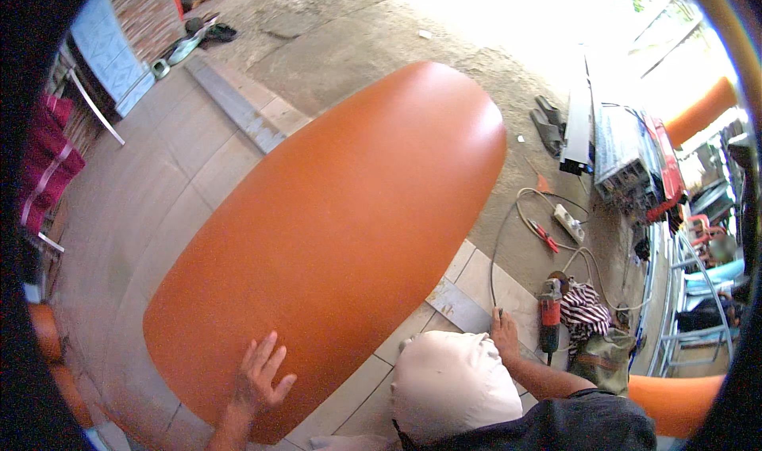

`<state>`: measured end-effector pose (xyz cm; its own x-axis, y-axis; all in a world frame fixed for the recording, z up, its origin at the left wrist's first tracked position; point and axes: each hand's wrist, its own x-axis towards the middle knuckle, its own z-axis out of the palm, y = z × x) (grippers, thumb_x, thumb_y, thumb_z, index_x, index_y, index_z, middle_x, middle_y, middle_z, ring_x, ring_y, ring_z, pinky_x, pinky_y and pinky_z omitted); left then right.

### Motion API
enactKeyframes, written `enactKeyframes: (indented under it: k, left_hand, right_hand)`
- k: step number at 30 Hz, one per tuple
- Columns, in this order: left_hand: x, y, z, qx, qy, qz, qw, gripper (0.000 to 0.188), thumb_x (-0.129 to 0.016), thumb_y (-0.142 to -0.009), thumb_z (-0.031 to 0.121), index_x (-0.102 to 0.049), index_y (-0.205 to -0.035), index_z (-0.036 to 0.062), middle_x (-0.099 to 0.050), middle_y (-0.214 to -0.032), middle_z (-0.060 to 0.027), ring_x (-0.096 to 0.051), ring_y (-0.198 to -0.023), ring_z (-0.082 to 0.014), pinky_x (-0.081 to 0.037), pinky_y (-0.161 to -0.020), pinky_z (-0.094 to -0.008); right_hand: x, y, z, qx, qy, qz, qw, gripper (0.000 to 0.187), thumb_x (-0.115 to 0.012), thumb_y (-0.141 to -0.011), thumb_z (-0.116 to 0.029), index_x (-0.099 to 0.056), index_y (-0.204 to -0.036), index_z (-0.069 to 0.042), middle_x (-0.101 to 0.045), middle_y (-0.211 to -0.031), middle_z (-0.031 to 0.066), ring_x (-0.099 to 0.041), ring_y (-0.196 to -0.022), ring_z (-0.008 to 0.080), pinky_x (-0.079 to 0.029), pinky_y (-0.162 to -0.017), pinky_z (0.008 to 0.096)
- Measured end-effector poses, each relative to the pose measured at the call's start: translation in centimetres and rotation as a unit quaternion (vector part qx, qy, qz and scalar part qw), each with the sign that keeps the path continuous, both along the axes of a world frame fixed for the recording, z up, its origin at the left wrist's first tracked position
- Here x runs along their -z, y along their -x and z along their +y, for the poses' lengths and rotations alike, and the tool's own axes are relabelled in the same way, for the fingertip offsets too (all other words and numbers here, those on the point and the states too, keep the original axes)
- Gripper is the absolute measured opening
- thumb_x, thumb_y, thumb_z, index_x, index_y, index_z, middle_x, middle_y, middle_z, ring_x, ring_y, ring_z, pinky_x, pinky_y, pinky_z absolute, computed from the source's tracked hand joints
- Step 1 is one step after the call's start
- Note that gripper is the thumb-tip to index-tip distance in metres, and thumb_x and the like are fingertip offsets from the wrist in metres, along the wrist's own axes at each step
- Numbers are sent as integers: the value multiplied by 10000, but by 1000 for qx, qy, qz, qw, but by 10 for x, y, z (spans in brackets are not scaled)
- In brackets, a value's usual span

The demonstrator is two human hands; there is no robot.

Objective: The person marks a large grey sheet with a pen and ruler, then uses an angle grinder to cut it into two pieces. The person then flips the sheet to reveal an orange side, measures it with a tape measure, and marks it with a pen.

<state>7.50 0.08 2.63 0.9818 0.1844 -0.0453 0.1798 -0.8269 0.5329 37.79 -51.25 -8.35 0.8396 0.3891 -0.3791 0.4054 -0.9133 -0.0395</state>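
A large, smooth orange curved body, long with rounded ends, lies over the tiled floor and fills the middle of the view. On its near left end rests my left hand, palm down and fingers apart, holding nothing. My right hand is lower, right of the orange body, beside a grey metal strip. Its fingers look curled, and a thin dark cord runs to its fingertips. What they grip is too small to tell. Beige cloth over a rounded shape hides part of this hand.
Right of my right hand lies a red and black angle grinder beside striped cloth. Beyond are red-handled pliers, a white power strip and sandals. More orange pieces stand at the edges. Another metal strip lies far left.
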Motion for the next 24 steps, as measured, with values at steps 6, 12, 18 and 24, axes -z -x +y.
enactKeyframes:
  k: [6, 12, 18, 24]
  left_hand:
    - [-93, 62, 19, -223, 237, 72, 943, 435, -721, -936, 375, -712, -1175, 11, -696, -1288, -186, -584, -1322, -404, -456, -1100, -563]
    - [-200, 100, -83, -245, 23, 72, 967, 174, -627, -897, 95, -741, -972, -12, -729, -1036, -211, -656, -1020, -417, -519, -946, -482]
    - [-224, 108, -106, -379, 103, 269, 879, 266, -616, -915, 197, -750, -1004, -15, -732, -1052, -229, -688, -982, -395, -529, -902, -498]
    - [-321, 110, -179, -124, 118, 510, 843, 839, -553, -964, 583, -328, -1603, 89, -313, -1646, -251, -243, -1523, -474, -230, -1241, -551]
  right_hand:
    - [-119, -6, 52, 70, 18, 100, 992, 736, -668, -905, -244, -379, -1526, 26, -505, -1449, 349, -533, -1340, 439, -458, -1093, 488]
    - [-297, 9, 150, 138, -278, 318, 896, 559, -586, -1038, -439, -566, -1394, -8, -657, -1300, 261, -642, -1221, 368, -494, -1053, 424]
    - [-382, 8, 164, 134, -191, 410, 882, 894, -585, -911, -716, -490, -1514, -63, -564, -1438, 284, -555, -1333, 397, -433, -1118, 433]
    - [-424, 44, 82, 245, -92, 398, 879, 783, -566, -922, -673, -655, -1302, 6, -634, -1324, 299, -608, -1253, 417, -471, -1073, 469]
